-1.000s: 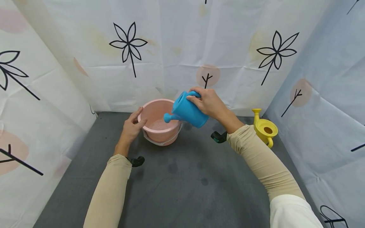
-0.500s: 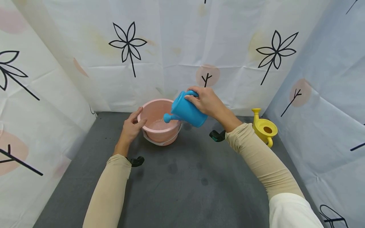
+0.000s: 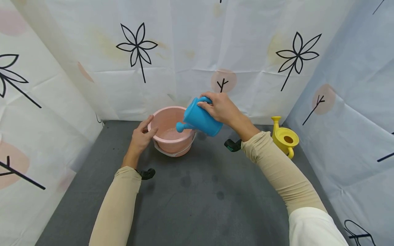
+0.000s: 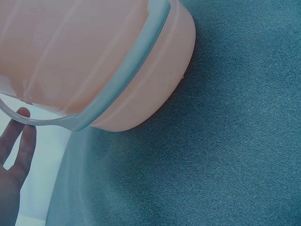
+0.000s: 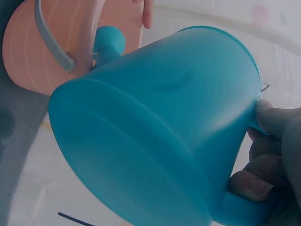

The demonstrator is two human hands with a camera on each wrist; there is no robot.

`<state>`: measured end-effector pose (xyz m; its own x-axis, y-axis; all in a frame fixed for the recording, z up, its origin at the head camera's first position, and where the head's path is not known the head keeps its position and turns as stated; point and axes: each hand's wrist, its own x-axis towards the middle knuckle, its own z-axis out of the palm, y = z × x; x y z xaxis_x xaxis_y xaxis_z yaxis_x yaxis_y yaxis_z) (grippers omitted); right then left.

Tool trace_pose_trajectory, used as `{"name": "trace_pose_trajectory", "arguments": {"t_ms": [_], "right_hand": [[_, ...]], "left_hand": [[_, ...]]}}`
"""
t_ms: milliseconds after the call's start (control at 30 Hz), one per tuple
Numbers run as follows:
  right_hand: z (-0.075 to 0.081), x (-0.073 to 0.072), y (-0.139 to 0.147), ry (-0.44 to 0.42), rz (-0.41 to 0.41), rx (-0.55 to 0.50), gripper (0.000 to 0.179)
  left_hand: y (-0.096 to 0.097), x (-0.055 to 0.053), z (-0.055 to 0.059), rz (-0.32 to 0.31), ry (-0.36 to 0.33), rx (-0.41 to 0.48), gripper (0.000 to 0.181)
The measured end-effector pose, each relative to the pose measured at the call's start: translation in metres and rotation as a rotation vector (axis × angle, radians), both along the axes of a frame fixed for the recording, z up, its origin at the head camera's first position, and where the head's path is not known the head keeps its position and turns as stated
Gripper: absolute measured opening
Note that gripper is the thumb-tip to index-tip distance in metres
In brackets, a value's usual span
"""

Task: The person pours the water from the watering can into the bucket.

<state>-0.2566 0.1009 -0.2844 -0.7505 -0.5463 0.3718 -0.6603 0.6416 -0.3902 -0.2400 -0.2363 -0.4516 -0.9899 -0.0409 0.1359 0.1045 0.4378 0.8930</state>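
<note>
A pink bucket (image 3: pixel 173 146) with a pale bail handle stands on the dark table near the back wall. My left hand (image 3: pixel 140 139) holds its left rim, thumb over the edge; in the left wrist view, two fingers (image 4: pixel 26 146) reach that rim. Tipped toward the bucket is a blue watering can (image 3: pixel 201 118), its round sprinkler head (image 3: pixel 180 127) over the opening. My right hand (image 3: pixel 222 108) grips the can by its handle, fingers curled round it in the right wrist view. Glints show on the bucket's bottom. The can's body hides part of the bucket's right rim.
A yellow watering can (image 3: pixel 285 138) stands upright at the back right, beside the right forearm. White cloth walls (image 3: pixel 184 51) with printed plants enclose the dark table (image 3: pixel 197 198) at the back and both sides.
Almost nothing differs. The blue watering can and my right hand have shifted very slightly left, with the can still tipped; my left hand remains on the bucket's rim.
</note>
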Motion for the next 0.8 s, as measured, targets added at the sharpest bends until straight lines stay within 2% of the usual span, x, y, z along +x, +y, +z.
{"name": "trace_pose_trajectory", "arguments": {"t_ms": [200,433,500,567,800], "right_hand": [[0.002,0.0,-0.002,-0.003,-0.001,0.002,0.034],[0.004,0.0,-0.004,-0.005,-0.006,0.008,0.034],[0.005,0.0,-0.004,-0.003,-0.003,0.011,0.034],[0.005,-0.001,-0.004,-0.003,-0.007,0.016,0.034],[0.004,-0.003,-0.004,-0.036,-0.014,0.01,0.032]], "left_hand": [[0.001,0.003,0.003,0.005,-0.016,0.0,0.063],[0.008,0.015,0.028,-0.011,-0.055,0.043,0.064],[0.008,0.015,0.03,-0.014,-0.05,0.046,0.064],[0.007,0.014,0.028,-0.018,-0.044,0.044,0.065],[0.001,0.003,0.003,-0.014,-0.01,0.017,0.062]]}}
